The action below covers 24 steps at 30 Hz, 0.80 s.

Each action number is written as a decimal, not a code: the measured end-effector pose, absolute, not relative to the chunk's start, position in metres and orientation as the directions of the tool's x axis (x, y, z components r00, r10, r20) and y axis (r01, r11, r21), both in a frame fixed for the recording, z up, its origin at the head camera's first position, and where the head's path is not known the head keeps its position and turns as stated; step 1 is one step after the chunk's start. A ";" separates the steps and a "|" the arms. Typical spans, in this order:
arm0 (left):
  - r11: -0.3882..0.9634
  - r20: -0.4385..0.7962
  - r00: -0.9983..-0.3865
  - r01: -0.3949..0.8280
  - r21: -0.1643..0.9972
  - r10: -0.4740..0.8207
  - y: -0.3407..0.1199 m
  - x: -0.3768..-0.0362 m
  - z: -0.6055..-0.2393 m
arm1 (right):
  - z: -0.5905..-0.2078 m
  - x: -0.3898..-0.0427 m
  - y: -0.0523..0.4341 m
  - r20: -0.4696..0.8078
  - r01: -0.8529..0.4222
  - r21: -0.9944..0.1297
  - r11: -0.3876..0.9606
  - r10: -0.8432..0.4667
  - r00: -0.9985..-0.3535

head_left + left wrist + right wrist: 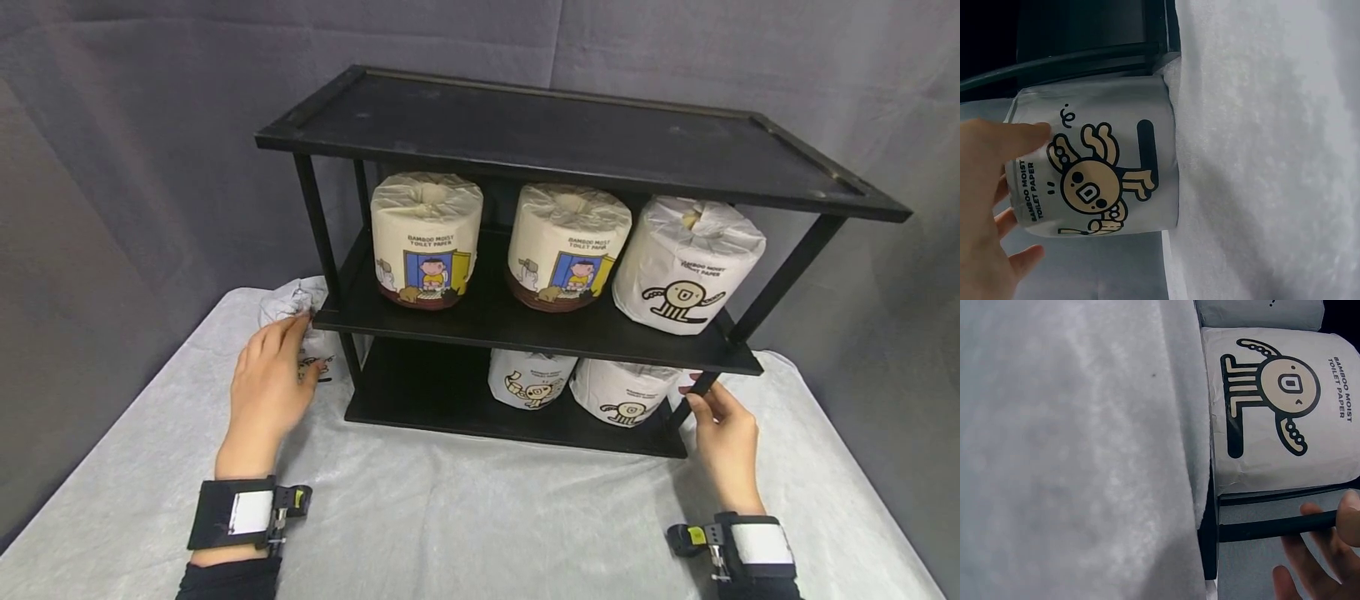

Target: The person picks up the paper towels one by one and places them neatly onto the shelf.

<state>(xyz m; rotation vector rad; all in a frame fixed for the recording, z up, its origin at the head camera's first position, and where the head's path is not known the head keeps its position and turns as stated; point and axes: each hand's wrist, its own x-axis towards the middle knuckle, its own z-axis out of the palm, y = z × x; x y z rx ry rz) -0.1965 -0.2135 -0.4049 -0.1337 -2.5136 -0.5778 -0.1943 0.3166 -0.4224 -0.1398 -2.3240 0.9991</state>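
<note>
The wrapped toilet paper roll (296, 321) stands on the desk (465, 517) just beside the left end of the black shelf (525, 321), not yet on any tier; its pale wrapper carries a tan cartoon figure and the words "Bamboo Moist Toilet Paper". The left hand (266, 392) lies against its side with fingers spread and only lightly bent, touching rather than gripping it. Judging by how things lie, five rolls are already stowed: three on the middle tier (426, 242) and two on the bottom one (531, 379), leaving free room at the bottom left, while this roll remains outside. The right hand (723, 437) pinches the shelf's front right post (705, 385) between thumb and fingers. A grey cloth covers the desk.
</note>
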 end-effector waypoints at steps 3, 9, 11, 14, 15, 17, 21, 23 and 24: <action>0.906 0.550 -0.835 0.208 0.370 -0.032 -0.213 -0.196 -0.406 | -0.422 -0.193 0.316 0.479 -0.124 -0.691 0.712 0.323 -0.816; 0.905 0.592 -0.804 0.211 0.369 -0.054 -0.213 -0.195 -0.406 | -0.421 -0.193 0.316 0.481 -0.130 -0.690 0.712 0.317 -0.818; 0.906 0.597 -0.801 0.213 0.367 -0.054 -0.214 -0.195 -0.405 | -0.421 -0.193 0.316 0.480 -0.133 -0.694 0.708 0.317 -0.818; 0.904 0.583 -0.811 0.215 0.370 -0.046 -0.215 -0.195 -0.403 | -0.422 -0.194 0.317 0.480 -0.132 -0.694 0.708 0.319 -0.817; 0.900 0.574 -0.818 0.217 0.379 -0.044 -0.216 -0.194 -0.403 | -0.422 -0.194 0.317 0.480 -0.130 -0.694 0.708 0.320 -0.816; 0.893 0.562 -0.826 0.222 0.393 -0.042 -0.217 -0.194 -0.403 | -0.423 -0.194 0.317 0.484 -0.131 -0.688 0.714 0.318 -0.815; 0.880 0.590 -0.806 0.248 0.404 -0.043 -0.219 -0.195 -0.404 | -0.423 -0.194 0.317 0.498 -0.143 -0.678 0.721 0.307 -0.811; 0.883 0.613 -0.789 0.257 0.392 -0.043 -0.221 -0.195 -0.404 | -0.423 -0.194 0.316 0.501 -0.146 -0.678 0.721 0.307 -0.809; 0.885 0.620 -0.783 0.256 0.389 -0.046 -0.222 -0.194 -0.404 | -0.423 -0.193 0.316 0.500 -0.147 -0.679 0.719 0.307 -0.810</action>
